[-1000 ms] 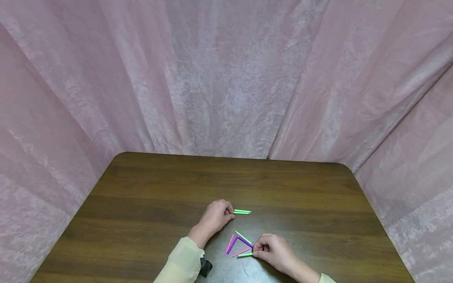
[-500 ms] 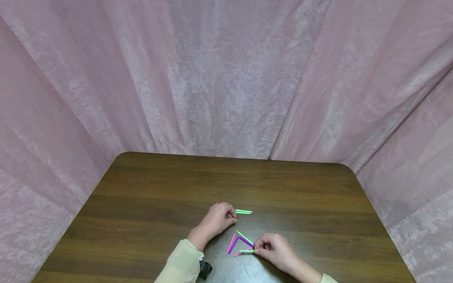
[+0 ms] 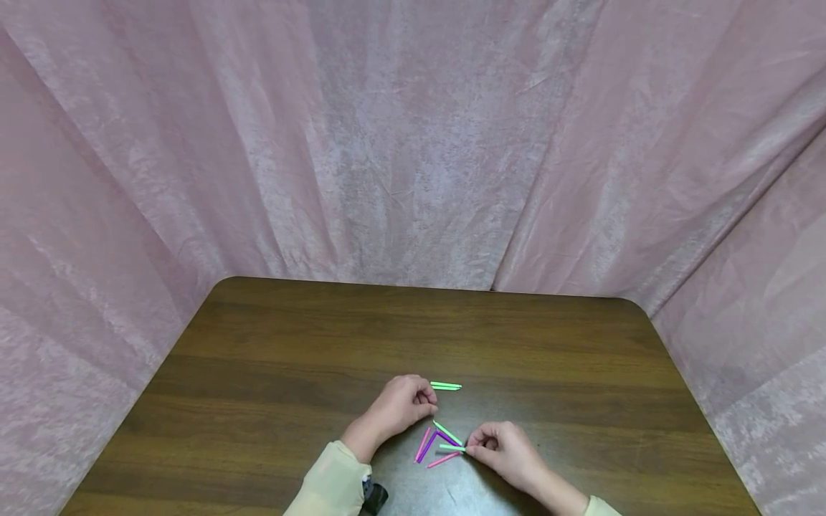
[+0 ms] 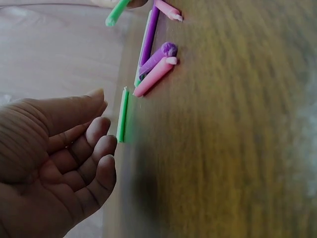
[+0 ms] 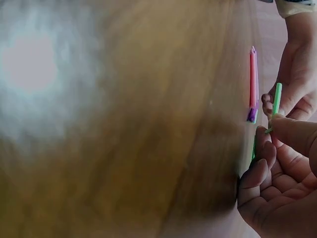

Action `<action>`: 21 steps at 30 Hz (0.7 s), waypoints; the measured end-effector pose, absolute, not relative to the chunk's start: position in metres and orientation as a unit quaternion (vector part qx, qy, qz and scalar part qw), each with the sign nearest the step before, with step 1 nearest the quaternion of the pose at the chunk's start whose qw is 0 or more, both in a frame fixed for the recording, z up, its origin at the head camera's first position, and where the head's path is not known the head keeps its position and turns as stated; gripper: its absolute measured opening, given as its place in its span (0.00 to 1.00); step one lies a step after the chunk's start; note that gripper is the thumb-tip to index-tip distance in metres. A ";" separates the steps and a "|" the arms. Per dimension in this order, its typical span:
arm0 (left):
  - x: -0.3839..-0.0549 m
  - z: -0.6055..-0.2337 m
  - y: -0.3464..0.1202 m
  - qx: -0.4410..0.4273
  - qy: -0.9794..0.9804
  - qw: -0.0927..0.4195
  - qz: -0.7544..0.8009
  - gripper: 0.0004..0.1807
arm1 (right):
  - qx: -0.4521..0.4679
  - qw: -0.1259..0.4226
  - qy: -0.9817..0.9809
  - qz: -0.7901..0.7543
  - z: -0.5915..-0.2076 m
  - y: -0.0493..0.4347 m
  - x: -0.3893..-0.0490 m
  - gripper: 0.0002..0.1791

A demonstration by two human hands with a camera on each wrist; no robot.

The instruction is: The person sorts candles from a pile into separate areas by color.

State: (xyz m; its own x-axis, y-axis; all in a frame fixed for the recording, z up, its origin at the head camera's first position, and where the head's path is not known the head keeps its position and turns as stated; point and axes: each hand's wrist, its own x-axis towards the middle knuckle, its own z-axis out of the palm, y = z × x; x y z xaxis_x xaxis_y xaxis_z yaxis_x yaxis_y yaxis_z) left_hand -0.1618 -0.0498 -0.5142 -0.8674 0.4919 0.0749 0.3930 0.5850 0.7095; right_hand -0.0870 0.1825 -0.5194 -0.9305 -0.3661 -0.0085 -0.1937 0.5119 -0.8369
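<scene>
Between the thumb and index finger of my right hand a thin green candle is pinched by one end, lifted off the table and pointing left. In the head view it overlaps two purple candles that meet in a corner. A pink candle lies left of these, another pink candle nearer me, and a green candle along the far side. My left hand holds nothing, its fingers loosely bent, beside a pair of green candles farther back.
The brown wooden table has rounded far corners. Pink velvety curtains hang behind it and at both sides. A small black device sits at my left wrist, below the pale yellow sleeve.
My right hand has raised the green candle from the near side of the group and carried it away from me, over the purple ones. My left hand has shifted slightly right and nearer.
</scene>
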 end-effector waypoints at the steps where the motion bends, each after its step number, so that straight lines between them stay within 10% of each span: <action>1: -0.161 -0.514 -0.050 0.248 0.888 0.066 0.381 0.07 | -0.161 0.092 0.864 -0.468 -0.519 0.183 -0.088 0.03; 21: -0.150 -0.515 -0.050 0.233 0.891 0.081 0.382 0.06 | -0.131 0.066 0.869 -0.472 -0.516 0.189 -0.105 0.03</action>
State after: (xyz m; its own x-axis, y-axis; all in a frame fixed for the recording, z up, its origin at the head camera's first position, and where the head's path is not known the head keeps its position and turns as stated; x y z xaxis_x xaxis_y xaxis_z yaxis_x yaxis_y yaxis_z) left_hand -0.1499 -0.0499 -0.5147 -0.8781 0.4773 0.0341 0.3540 0.6000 0.7174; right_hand -0.1050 0.1885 -0.5156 -0.9569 -0.2903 0.0082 -0.1648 0.5197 -0.8383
